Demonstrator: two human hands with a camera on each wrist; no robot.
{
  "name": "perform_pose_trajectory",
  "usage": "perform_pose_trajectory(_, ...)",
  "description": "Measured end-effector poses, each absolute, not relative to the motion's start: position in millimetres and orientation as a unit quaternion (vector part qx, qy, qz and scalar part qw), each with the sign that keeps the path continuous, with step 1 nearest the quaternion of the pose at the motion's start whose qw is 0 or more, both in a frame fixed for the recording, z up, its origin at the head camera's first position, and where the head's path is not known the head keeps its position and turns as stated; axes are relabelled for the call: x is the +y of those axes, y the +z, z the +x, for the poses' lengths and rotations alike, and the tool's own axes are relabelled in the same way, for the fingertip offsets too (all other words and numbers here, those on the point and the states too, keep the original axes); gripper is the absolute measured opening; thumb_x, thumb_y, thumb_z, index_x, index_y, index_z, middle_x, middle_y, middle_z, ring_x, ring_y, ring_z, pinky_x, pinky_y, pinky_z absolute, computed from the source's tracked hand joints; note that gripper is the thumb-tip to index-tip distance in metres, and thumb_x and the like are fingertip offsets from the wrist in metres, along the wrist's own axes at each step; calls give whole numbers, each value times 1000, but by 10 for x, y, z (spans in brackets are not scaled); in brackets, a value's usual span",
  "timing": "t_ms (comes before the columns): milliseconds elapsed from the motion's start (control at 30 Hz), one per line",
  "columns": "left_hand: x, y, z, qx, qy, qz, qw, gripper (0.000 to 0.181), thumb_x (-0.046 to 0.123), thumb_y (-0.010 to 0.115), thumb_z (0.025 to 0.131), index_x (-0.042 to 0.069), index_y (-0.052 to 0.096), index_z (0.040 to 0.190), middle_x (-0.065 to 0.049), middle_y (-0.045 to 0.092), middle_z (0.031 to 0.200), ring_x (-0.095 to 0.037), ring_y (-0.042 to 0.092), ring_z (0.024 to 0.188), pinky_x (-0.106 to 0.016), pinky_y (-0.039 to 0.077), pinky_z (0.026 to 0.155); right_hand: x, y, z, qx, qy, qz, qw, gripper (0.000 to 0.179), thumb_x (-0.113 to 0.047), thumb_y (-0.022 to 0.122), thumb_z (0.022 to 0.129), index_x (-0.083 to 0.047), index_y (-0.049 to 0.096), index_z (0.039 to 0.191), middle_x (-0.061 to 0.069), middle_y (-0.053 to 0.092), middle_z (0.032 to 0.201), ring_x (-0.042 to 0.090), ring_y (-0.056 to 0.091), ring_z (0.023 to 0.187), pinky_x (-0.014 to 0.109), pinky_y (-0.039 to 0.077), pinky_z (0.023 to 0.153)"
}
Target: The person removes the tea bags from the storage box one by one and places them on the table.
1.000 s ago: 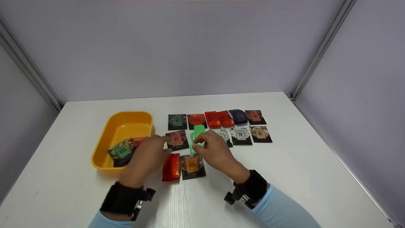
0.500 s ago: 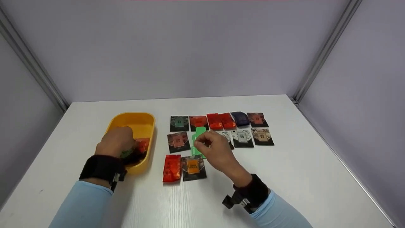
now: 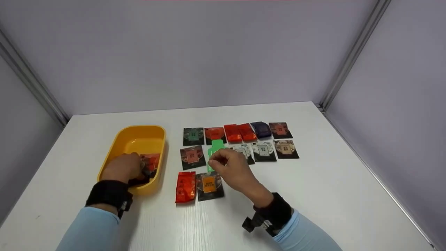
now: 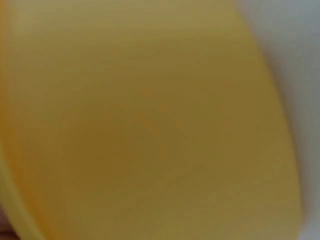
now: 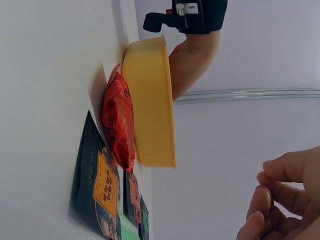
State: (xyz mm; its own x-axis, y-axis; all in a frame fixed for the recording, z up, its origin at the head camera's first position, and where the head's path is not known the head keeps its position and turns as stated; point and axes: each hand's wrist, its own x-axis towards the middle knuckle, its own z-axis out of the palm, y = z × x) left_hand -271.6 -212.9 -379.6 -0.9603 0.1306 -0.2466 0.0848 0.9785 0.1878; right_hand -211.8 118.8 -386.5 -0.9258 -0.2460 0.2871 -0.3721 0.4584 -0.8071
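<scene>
My left hand (image 3: 122, 168) reaches down into the yellow bin (image 3: 113, 148), at its near end. Its fingertips are hidden there, beside a red and black packet (image 3: 150, 162). Only the bin's blurred wall (image 4: 165, 125) fills the left wrist view. My right hand (image 3: 234, 170) hovers over the table, fingers loosely curled and thumb close to the index finger. Nothing shows between those fingers in the right wrist view. Beneath it lie a flat green piece (image 3: 217, 145), partly covered by the hand, and a dark packet with an orange label (image 3: 210, 185).
A shiny red packet (image 3: 185, 187) lies at the front, right of the bin. Behind my right hand, several flat packets lie in rows, among them a dark blue packet (image 3: 260, 130) and a beige-labelled packet (image 3: 286, 149). Grey panels (image 3: 195, 55) enclose the white table (image 3: 331, 195).
My left hand has moved left from beside the laid-out packets into the bin, then slightly toward its near end. The right hand stays nearly where it was.
</scene>
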Motion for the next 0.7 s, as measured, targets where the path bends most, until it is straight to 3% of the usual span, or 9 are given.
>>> perform_pose_trajectory(100,-2147,-3818,-2726,993,65,61,80,41,12,79,82,-15,58,105,-29,59,90,-41,58,79,-52,54,73,1160,-3861,-2103,-852,487,184,59,6,-18,67,99,-18,73,99,-7,66,89,13,59,78,29,51,68)
perform_pose_trajectory(233,-2175,-3860,-2730,997,55,56,16,42,9,67,91,-19,52,119,-41,53,106,-55,58,92,-69,51,80,1119,-3862,-2095,-852,486,186,56,5,-18,67,99,-17,72,97,-7,65,87,13,58,77,27,50,67)
perform_pose_trajectory(400,-2222,-3746,-2723,996,78,30,14,32,18,59,99,-13,58,108,-30,63,92,-50,62,83,-79,40,84,1099,-3868,-2090,-851,488,186,48,5,-19,68,99,-18,72,96,-7,65,86,13,58,77,27,49,66)
perform_pose_trajectory(533,-2142,-3466,-2603,993,110,41,-20,21,12,55,98,-5,62,89,-17,61,72,-39,59,69,-72,45,75,1113,-3865,-2091,-852,488,186,46,5,-19,67,99,-18,72,97,-7,65,87,13,59,77,27,50,66)
perform_pose_trajectory(700,-1801,-3154,-2287,978,149,92,-109,6,-3,60,90,-2,63,84,-15,55,76,-30,54,70,-46,50,57,1144,-3872,-2107,-853,484,187,46,6,-18,67,99,-16,72,100,-6,66,88,13,60,77,27,51,66)
